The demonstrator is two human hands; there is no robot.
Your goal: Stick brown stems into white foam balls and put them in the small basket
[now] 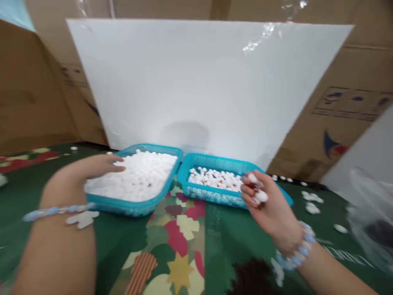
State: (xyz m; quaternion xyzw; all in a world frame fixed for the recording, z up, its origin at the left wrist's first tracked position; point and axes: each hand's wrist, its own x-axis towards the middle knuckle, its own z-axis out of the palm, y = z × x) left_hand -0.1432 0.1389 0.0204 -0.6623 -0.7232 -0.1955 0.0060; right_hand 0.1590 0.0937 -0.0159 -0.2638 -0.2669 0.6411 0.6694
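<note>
Two turquoise trays sit side by side near the back edge of a bench (233, 246) covered in a green patterned cloth. The left hand (92, 170) rests flat, fingers loosely spread, on the white balls heaped in the fuller left tray (135, 207). The right hand (265, 205), fingers curled, holds a few white balls (260, 196) at the front right corner of the right tray (211, 194). A white board (199, 82) leans behind.

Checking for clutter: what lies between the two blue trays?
In the head view, only patterned tablecloth shows between the left tray and the right tray.
</note>
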